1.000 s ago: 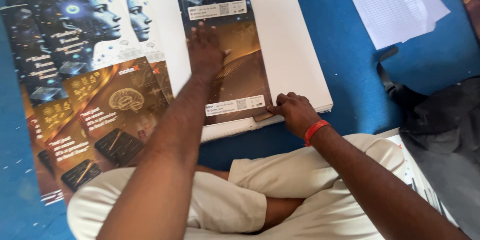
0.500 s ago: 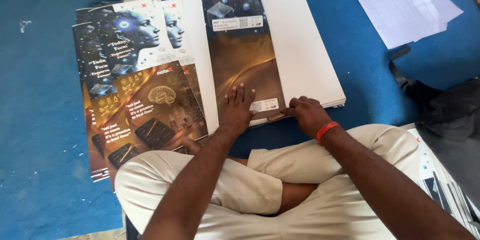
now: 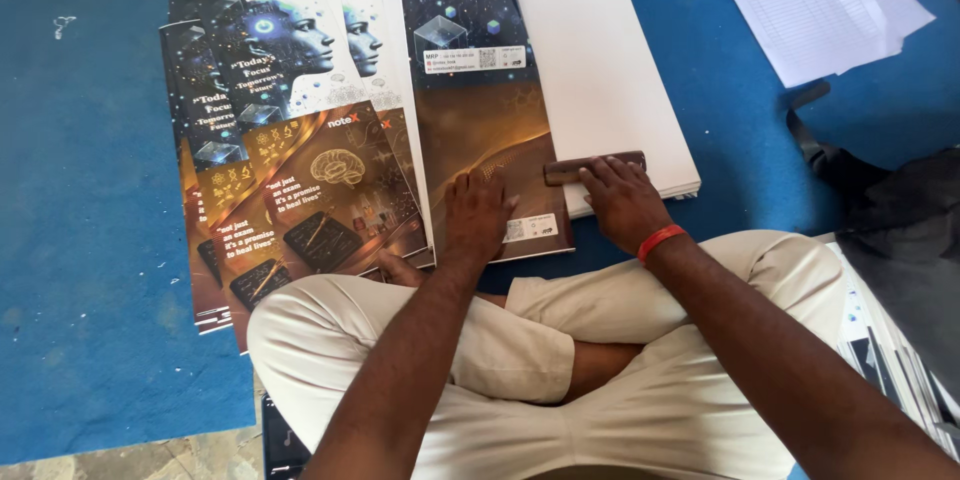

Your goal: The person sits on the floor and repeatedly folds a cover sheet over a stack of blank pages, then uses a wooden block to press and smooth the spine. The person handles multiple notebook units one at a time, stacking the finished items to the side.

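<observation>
The left hand [image 3: 478,215] lies flat and open, fingers spread, pressing down on the lower end of the printed cover [image 3: 480,130], close to its near edge. A second ago that hand was stretched well up the cover; it has since slid back toward the person's lap. The right hand [image 3: 622,202], with a red band at the wrist, is curled loosely over a dark wooden block [image 3: 592,167] and bears it down at the cover's right edge, where the cover meets the white stack [image 3: 600,60] of pages beneath. That block was not to be seen a moment back, when the fingers pinched at the cover's lower corner, so the work looks to have gone from lining up to rubbing the edge flat. The cover lies lengthwise on the white stack, straight ahead of the crossed legs. To the left sits a fanned pile of covers [image 3: 290,150] on the blue mat [image 3: 90,240]. Loose printed sheets [image 3: 815,5] lie well apart, upper right.
</observation>
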